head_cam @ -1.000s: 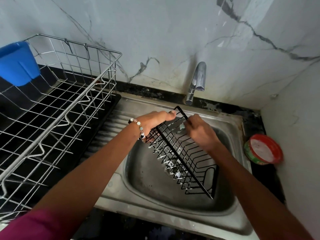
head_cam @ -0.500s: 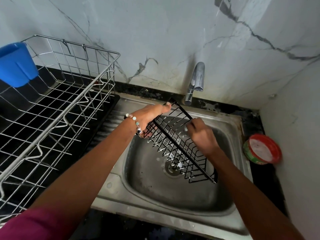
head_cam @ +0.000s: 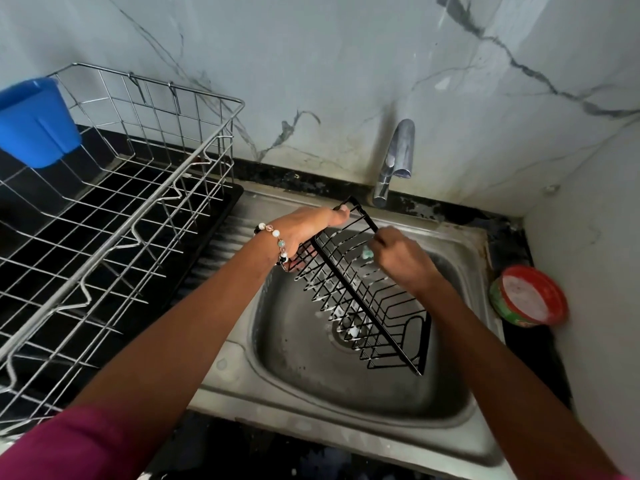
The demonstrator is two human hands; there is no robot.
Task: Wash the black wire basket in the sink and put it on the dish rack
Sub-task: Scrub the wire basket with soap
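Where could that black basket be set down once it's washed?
The dish rack looks open between the blue cup on its far left rim and the wall by the sink. The ridged drainboard is bare too. Beside the round tin, the right corner is tight.

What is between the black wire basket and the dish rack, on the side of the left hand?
In the head view, only the ribbed steel drainboard lies between the black wire basket and the dish rack; the left hand, gripping the basket, reaches over it.
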